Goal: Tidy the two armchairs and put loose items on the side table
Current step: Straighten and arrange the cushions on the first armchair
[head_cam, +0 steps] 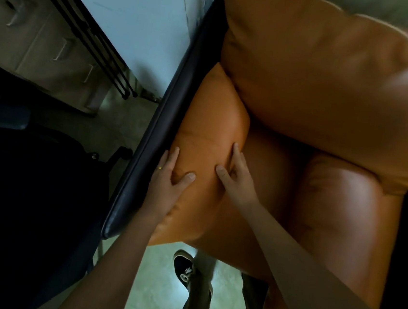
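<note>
Both hands were down on the orange armchair's side cushion (208, 129), which stood wedged between the dark frame rail (166, 115) and the seat cushion (342, 219). The left hand (167, 180) lay along the cushion's outer edge, its fingers (172, 155) straight and close together against the rail, a ring (160, 167) showing, and its thumb (186, 177) spread wide and pressing into the leather. The right hand (236, 175) took the inner edge, its fingers (235, 155) stretched up along the crease by the seat and its thumb (222, 172) splayed toward the other hand. The cushion sat squeezed between them, dimpled under both thumbs. The big back cushion (331, 79) leaned just above. A black shoe (184, 268) stood on the pale floor (156, 287) below the seat's front edge.
</note>
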Demonstrator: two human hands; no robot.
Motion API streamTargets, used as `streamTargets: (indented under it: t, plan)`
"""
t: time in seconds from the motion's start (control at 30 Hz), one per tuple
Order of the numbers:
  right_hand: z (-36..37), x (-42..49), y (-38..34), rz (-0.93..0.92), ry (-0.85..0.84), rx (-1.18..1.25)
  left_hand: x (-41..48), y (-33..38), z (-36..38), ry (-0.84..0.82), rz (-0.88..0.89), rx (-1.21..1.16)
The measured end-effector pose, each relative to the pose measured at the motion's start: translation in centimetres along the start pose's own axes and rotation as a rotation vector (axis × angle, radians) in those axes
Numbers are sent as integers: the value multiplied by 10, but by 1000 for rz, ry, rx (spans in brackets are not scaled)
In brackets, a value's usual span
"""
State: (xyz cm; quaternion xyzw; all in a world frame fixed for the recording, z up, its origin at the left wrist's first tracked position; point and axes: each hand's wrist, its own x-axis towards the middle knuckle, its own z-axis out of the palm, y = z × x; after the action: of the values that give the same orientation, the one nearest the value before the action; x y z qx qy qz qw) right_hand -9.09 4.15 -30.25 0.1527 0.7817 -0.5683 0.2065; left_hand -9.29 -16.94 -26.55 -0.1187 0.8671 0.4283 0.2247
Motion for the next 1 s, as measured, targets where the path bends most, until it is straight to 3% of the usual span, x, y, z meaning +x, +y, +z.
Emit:
streamTargets:
  t: [0.13, 0.23, 0.37, 0.47, 0.67, 0.8, 1.0]
  plan:
    - [-19, -35, 13, -18, -25, -90, -24, 13, 13, 101, 24, 111]
    - [-44, -71, 27, -16, 115, -39, -46, 35, 34, 118, 151, 189]
    - [-91, -136, 41, 65, 347, 128, -71, 77, 74, -183, 276, 166]
    - [-122, -180, 56, 88, 543, 70, -79, 112, 105, -381, 317, 177]
    - [-175, -224, 101, 216, 678, 71, -77, 169, 180, -502, 323, 224]
    - [-190, -244, 139, 368, 690, 202, -69, 192, 224, -570, 273, 265]
    - [-186, -259, 184, 611, 480, 458, -63, 186, 258, -633, 38, 300]
